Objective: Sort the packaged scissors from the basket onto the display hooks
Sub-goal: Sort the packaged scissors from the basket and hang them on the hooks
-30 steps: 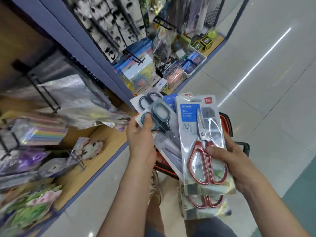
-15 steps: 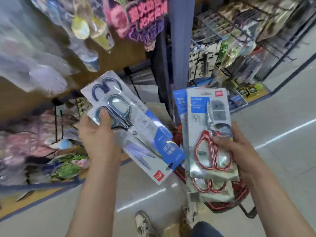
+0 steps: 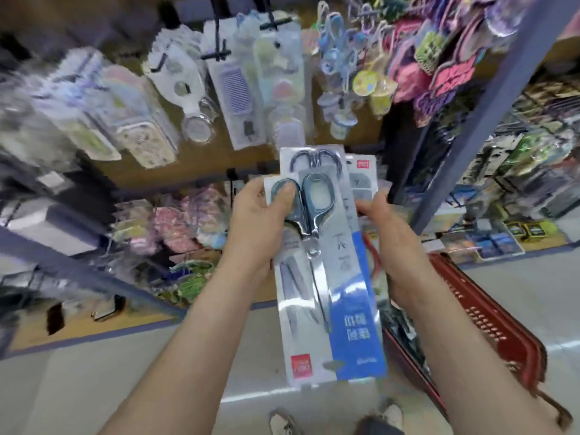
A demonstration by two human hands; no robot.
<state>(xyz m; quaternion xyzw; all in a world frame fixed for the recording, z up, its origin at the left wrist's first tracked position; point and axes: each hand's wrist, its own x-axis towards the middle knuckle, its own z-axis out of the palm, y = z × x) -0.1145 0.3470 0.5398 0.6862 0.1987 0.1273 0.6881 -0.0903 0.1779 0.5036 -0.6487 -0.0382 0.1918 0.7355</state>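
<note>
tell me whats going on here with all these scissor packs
A person stands at a shop shelf with packaged scissors in both hands. The left hand grips a stack of blue-handled scissors packs, thumb over a handle. The right hand holds further packs behind that stack, mostly hidden. A red basket sits low at the right. The display hooks ahead carry other goods; none of the held packs is on a hook yet.

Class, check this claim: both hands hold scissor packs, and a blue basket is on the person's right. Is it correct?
One slip: the basket is red, not blue, as the head view shows. Corrected: the left hand and right hand hold scissor packs, and a red basket is on the person's right.
</note>
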